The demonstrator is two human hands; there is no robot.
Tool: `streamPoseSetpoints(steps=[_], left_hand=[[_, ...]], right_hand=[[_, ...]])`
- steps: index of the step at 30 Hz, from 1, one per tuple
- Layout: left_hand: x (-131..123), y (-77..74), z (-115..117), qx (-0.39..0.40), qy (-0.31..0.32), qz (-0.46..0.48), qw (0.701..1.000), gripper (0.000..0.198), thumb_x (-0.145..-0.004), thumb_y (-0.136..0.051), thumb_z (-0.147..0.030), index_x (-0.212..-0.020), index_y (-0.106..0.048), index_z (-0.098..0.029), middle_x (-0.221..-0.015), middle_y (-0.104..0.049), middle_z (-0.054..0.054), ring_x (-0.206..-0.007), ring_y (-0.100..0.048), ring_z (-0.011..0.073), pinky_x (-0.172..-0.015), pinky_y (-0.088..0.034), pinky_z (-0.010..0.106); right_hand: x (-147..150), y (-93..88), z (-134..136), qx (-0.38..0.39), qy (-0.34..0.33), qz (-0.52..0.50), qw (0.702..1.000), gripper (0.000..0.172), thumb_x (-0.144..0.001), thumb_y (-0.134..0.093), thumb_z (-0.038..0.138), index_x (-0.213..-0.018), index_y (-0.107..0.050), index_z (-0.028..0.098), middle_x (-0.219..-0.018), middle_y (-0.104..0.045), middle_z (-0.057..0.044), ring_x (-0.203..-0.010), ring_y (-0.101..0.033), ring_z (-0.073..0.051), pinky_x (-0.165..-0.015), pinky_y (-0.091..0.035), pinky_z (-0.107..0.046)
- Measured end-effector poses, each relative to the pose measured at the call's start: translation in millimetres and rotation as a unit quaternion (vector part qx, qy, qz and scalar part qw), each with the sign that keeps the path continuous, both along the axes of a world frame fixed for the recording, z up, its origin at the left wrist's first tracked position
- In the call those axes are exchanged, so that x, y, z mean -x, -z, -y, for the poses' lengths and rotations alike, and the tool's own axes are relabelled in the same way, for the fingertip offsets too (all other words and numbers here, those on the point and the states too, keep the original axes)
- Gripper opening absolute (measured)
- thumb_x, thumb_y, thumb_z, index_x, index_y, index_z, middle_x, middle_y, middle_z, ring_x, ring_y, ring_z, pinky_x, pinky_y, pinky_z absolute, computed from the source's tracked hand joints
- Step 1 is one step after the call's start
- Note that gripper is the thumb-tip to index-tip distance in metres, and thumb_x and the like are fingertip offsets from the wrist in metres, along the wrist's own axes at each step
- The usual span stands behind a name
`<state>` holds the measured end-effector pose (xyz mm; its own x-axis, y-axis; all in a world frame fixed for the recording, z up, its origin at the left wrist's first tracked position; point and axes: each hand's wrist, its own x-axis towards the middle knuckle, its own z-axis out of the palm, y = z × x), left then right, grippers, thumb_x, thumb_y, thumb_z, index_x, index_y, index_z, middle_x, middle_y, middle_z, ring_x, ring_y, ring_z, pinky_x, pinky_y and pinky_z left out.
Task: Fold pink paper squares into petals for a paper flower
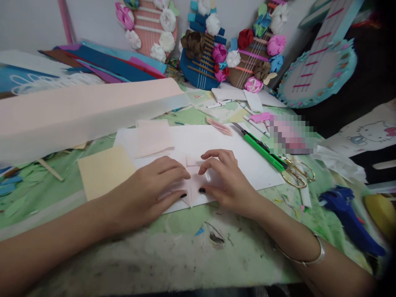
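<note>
A small folded piece of pale pink paper (192, 181) with a pointed lower end lies on a white sheet (247, 165) between my hands. My left hand (157, 185) holds its left side, thumb low and fingers over the edge. On the right, my right hand (227, 179) is curved with thumb and fingers apart; its thumb tip is at the paper's edge. Whether its other fingertips touch the paper is hard to tell. Behind my left hand lies a square stack of pink paper (154, 136). A yellow paper square (105, 171) sits left of it, partly under my left hand.
A green cutter (262, 150) with its blade out and gold-handled scissors (298, 173) lie right. Beyond them is a blue glue gun (349, 218). Paper-flowered instrument models (201, 62) stand behind, beside a long pink paper roll (93, 105). Another person's sleeve (365, 128) shows at right.
</note>
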<state>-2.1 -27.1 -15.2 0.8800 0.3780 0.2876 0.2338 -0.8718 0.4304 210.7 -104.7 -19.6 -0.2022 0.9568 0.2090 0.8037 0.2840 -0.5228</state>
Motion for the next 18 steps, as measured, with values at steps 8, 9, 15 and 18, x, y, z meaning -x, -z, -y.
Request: streamPoseSetpoints(steps=[8,9,15,18], left_hand=[[-4.7,-0.3,-12.7,0.098,-0.007,-0.053,0.994,0.012,-0.086,-0.054,-0.025,-0.079,-0.062,-0.019,-0.083,-0.061,0.001,-0.086,-0.053,0.017,-0.079,-0.043,0.032],[-5.2,-0.5,-12.5,0.106,-0.007,-0.054,0.993,0.012,-0.086,-0.054,-0.024,-0.078,-0.062,-0.019,-0.084,-0.061,0.001,-0.086,-0.053,0.0169,-0.078,-0.042,0.031],[-7.2,0.7,-10.5,0.122,-0.017,-0.054,0.991,0.009,-0.083,-0.053,-0.02,-0.077,-0.059,-0.018,-0.087,-0.058,0.001,-0.088,-0.051,0.0178,-0.077,-0.041,0.03],[-7.7,0.6,-9.4,0.123,-0.017,-0.054,0.991,0.006,-0.082,-0.054,-0.02,-0.078,-0.058,-0.018,-0.087,-0.057,0.001,-0.089,-0.05,0.0179,-0.078,-0.041,0.031]], right_hand=[[3.0,2.2,0.7,-0.089,-0.112,0.012,0.99,0.017,-0.085,-0.046,0.007,-0.081,-0.057,0.019,-0.086,-0.059,-0.006,-0.087,-0.046,-0.02,-0.077,-0.04,-0.036],[3.6,2.8,0.9,-0.096,-0.131,0.01,0.987,0.019,-0.086,-0.043,0.006,-0.081,-0.057,0.019,-0.082,-0.06,-0.006,-0.084,-0.046,-0.02,-0.075,-0.041,-0.035],[4.6,6.0,5.6,-0.108,-0.171,0.016,0.979,0.026,-0.081,-0.041,-0.001,-0.087,-0.062,0.014,-0.086,-0.061,-0.009,-0.08,-0.051,-0.018,-0.069,-0.044,-0.03],[5.1,5.3,7.9,-0.11,-0.183,0.026,0.977,0.026,-0.078,-0.044,-0.001,-0.088,-0.064,0.012,-0.088,-0.062,-0.01,-0.08,-0.052,-0.019,-0.069,-0.044,-0.031]])
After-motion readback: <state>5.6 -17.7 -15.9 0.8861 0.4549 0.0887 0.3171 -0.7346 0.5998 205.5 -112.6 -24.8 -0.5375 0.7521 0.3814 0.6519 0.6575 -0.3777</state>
